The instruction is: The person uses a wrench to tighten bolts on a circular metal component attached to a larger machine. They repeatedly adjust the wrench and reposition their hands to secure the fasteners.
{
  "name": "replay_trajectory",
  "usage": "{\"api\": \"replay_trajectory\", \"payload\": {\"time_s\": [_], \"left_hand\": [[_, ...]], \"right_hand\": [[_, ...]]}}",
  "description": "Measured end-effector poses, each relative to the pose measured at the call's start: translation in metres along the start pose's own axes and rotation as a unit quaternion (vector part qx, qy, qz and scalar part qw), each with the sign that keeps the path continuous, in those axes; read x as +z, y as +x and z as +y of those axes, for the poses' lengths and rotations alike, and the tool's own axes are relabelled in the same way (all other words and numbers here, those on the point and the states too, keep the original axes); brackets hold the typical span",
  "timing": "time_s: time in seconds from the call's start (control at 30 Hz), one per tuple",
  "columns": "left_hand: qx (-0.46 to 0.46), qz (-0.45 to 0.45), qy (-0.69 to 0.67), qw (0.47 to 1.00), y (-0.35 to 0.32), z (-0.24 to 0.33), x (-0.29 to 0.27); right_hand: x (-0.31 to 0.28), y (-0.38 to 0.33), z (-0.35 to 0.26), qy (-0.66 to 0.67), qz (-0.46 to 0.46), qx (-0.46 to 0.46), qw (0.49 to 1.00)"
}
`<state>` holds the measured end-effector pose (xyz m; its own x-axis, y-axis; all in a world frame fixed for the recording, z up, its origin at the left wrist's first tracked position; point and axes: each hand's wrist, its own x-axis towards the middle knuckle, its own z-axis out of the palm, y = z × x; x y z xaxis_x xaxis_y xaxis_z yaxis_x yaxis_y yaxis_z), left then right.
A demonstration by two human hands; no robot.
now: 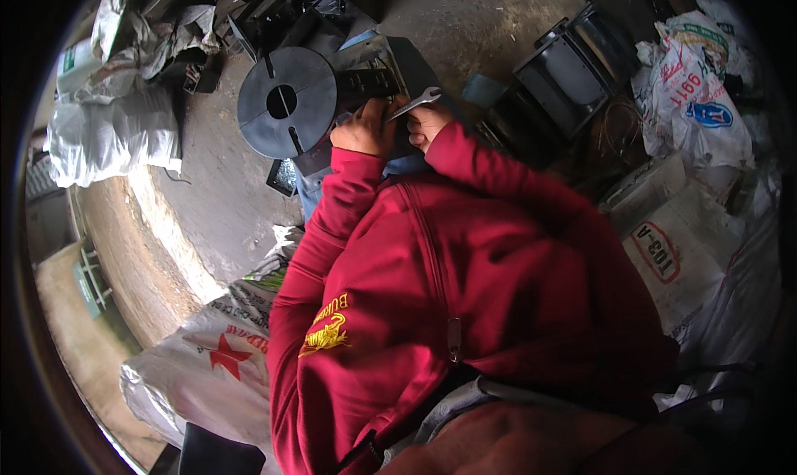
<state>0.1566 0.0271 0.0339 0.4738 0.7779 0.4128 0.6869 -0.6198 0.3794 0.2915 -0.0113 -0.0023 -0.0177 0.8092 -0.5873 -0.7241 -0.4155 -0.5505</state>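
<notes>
A silver open-end wrench (417,102) slants between my two hands, its jaw pointing up to the right. My right hand (429,124) is closed, with its fingers curled at the wrench's shaft. Close beside it, my left hand (364,129) is bent with fingers curled over the near edge of a dark metal machine part (374,81); what its fingertips hold is hidden. Attached to or resting against that part, on the left, is a round dark disc (309,85) with a centre hole and slots. The unit sits at my knees, over blue trousers.
Left of the disc, a small dark tray (283,177) holds small shiny bits. Black metal housings (573,80) stand at the right. White sacks (701,101) line the right side, another printed sack (220,363) lies lower left, and clear plastic-wrapped bundles (116,139) are at the far left.
</notes>
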Motion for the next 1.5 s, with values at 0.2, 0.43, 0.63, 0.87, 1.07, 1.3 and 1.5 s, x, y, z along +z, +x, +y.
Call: {"api": "replay_trajectory", "payload": {"time_s": [0.2,0.43,0.63,0.87,1.07,1.3,1.5], "left_hand": [[0.044,-0.03,-0.028,0.998,0.008,-0.002,-0.013],[-0.046,0.005,-0.069,0.997,-0.001,0.014,-0.027],[-0.006,0.041,-0.099,0.994,-0.035,0.0,-0.036],[-0.002,0.012,-0.091,0.996,-0.037,0.003,-0.042],[-0.042,-0.019,-0.044,0.998,-0.027,0.009,-0.051],[0.004,0.015,0.025,1.0,-0.031,0.001,-0.036],[-0.025,-0.077,0.097,0.992,-0.027,-0.003,-0.038]], "right_hand": [[0.001,0.002,0.001,0.032,0.004,-0.024,0.999],[0.006,-0.008,-0.002,0.042,0.016,-0.03,0.999],[0.011,-0.01,-0.01,0.022,0.014,-0.004,1.0],[0.007,-0.006,-0.004,0.035,-0.006,-0.006,0.999],[0.009,-0.012,-0.007,0.012,0.012,-0.017,1.0],[0.009,-0.016,-0.003,0.003,0.013,-0.007,1.0],[0.009,-0.01,-0.006,0.037,-0.007,-0.024,0.999]]}}
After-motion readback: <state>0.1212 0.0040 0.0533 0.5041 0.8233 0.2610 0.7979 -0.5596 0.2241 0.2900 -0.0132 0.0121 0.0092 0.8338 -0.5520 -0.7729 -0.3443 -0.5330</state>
